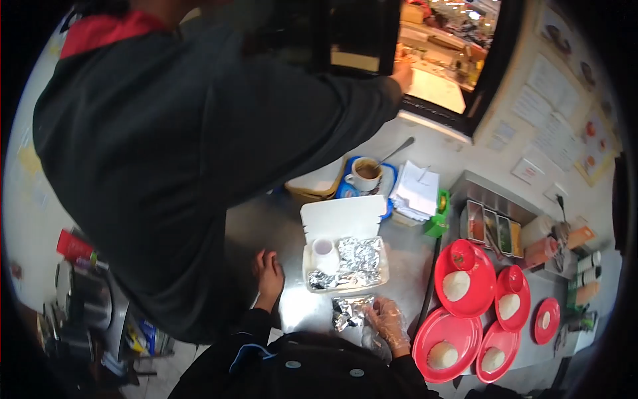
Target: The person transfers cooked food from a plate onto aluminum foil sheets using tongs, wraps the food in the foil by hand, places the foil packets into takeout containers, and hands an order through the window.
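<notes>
My right hand (389,322), in a clear plastic glove, has its fingers bent and closed at the right edge of a foil packet (349,311) on the steel counter. What the fingertips do under the foil is hard to see. Just beyond it stands a white takeaway box (308,274) with its lid (342,218) raised. Inside are foil-wrapped packets (360,254) and a small white cup (325,255). My left hand (269,276), bare, rests near the counter's left part with fingers stretched out, holding nothing.
A co-worker's dark sleeve (299,126) reaches across to the lit window (438,86). Several red plates (438,326) with rice mounds stand right. Behind the box are a cup with a spoon (365,174), paper slips (417,189) and a green box (437,216). Metal condiment trays (492,226) stand farther right.
</notes>
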